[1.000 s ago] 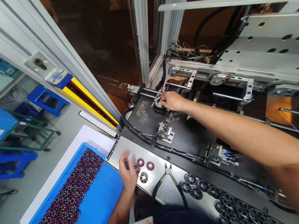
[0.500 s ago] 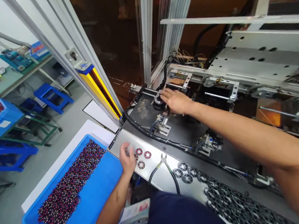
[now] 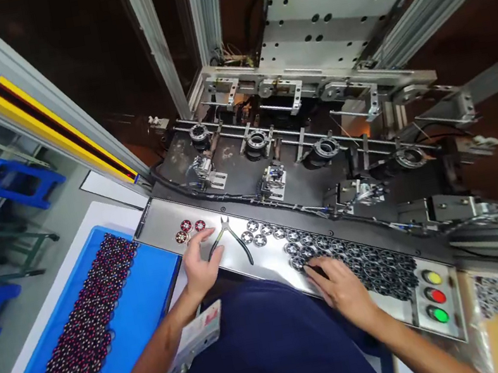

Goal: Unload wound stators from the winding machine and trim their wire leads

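Silver metal is forming the narrow ledge [image 3: 158, 223] in front of me, and dark slotted rings [image 3: 369, 263] are lying flat on it. Being round, each ring is showing no long axis; the group is running lengthwise along the ledge, from beside the pliers [image 3: 225, 224] to the button panel [image 3: 451, 289] on my right. My right hand [image 3: 346, 293] is reaching to the left edge of the denser cluster, thumb and fingertips gathered at the rings; whether they are gripping one, I cannot tell. My left hand [image 3: 201, 267] is resting well apart from it, thumb and fingers spread beside one handle, contact unclear. The pliers are pointing nose-first away from me, long axis crossing the ledge, handles splaying toward my body. Red-and-black rings [image 3: 186, 226] are lying just beyond my left fingers; more are partly covering the blue bin [image 3: 151, 287].
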Motion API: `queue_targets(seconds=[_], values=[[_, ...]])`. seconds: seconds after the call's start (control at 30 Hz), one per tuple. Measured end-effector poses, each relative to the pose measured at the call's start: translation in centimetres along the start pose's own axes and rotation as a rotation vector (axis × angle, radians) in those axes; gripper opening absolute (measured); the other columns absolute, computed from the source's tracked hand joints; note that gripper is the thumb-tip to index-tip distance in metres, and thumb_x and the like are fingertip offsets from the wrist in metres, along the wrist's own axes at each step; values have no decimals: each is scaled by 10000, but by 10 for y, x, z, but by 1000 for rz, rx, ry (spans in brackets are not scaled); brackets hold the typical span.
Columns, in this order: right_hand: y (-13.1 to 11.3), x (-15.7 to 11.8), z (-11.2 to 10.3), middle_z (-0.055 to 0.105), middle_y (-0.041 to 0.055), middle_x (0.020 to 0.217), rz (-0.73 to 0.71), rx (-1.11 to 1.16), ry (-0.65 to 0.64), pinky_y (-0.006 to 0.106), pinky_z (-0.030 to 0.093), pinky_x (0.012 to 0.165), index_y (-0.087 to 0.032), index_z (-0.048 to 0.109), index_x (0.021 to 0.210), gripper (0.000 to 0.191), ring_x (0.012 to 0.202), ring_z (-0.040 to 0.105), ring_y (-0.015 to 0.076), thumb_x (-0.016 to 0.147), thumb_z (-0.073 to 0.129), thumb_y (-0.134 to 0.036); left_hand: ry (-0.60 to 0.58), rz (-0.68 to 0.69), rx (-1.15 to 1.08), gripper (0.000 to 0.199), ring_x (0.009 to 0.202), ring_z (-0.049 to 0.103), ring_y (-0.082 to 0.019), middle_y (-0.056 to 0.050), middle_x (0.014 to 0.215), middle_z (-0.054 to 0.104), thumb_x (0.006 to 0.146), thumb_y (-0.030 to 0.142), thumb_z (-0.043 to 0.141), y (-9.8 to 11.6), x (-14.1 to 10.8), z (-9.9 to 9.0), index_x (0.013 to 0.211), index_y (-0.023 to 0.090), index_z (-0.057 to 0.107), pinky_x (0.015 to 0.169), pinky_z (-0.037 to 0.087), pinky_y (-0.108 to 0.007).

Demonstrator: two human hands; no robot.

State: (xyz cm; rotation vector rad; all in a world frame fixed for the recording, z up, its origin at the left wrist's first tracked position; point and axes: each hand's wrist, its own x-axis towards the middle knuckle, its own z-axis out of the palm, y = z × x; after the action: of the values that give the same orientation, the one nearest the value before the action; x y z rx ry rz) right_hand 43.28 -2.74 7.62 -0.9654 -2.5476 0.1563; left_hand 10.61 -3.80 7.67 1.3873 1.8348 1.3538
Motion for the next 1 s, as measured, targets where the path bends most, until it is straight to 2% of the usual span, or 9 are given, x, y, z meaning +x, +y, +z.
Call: queue_targets(seconds=[0.1,0.2,0.37,0.47,0.57,0.63,0.77,0.9,1.0], values=[[-9,-6,23,683,159,1014,57,-9,-29,423,542,782,-163,700,1032,277,963,627,285,1019,426,-124,-76,-38,-38,321,1058,688,-246,-99,1131,747,816,376,730,14,-1,10,1078,195,695,981,534,-411],[-15,4,38,686,159,1071,36,34,-79,431,532,839,-164,701,1031,247,1023,610,292,1007,459,-121,-138,-116,-88,280,1019,687,-235,-91,1093,755,818,358,733,23,-6,13,1045,197,711,975,524,-400],[-17,37,47,703,139,990,-51,159,-130,413,549,830,-173,671,909,229,894,645,265,937,485,-41,-262,-321,-229,243,925,680,-207,-83,993,755,815,363,748,28,-24,14,979,184,726,929,517,-374],[-21,62,38,707,105,924,-94,279,-106,392,576,799,-197,635,893,187,827,670,243,918,505,-65,-367,-464,-383,351,829,680,-178,-84,967,744,786,424,784,30,-34,18,1015,168,713,832,536,-346],[-33,88,19,716,89,974,-121,435,-39,362,602,791,-216,595,994,87,886,699,227,927,564,-168,-470,-579,-584,545,756,683,-169,-79,914,721,755,547,788,37,-38,22,1120,156,682,738,547,-331],[-43,103,5,720,88,1017,-125,525,23,366,611,803,-225,568,1078,135,930,709,224,945,565,-206,-498,-617,-716,648,743,681,-165,-68,887,703,738,613,780,46,-38,22,1185,161,653,713,546,-317],[-56,121,-13,724,80,976,-138,616,128,407,615,776,-236,571,1160,190,879,716,239,971,580,-246,-446,-622,-903,689,826,695,-177,-45,876,695,733,637,782,62,-36,18,1229,197,596,733,535,-286],[-61,124,-14,725,78,928,-131,627,223,427,603,738,-243,611,1132,189,825,708,246,959,595,-171,-399,-599,-996,559,859,714,-193,-38,857,707,752,636,768,69,-35,18,1047,193,598,741,537,-285],[-63,122,-14,734,90,942,-103,625,263,449,596,762,-241,634,1144,232,848,708,258,941,616,-130,-377,-575,-1016,549,829,726,-202,-30,817,720,727,587,815,71,-34,19,1035,191,592,711,541,-283]])
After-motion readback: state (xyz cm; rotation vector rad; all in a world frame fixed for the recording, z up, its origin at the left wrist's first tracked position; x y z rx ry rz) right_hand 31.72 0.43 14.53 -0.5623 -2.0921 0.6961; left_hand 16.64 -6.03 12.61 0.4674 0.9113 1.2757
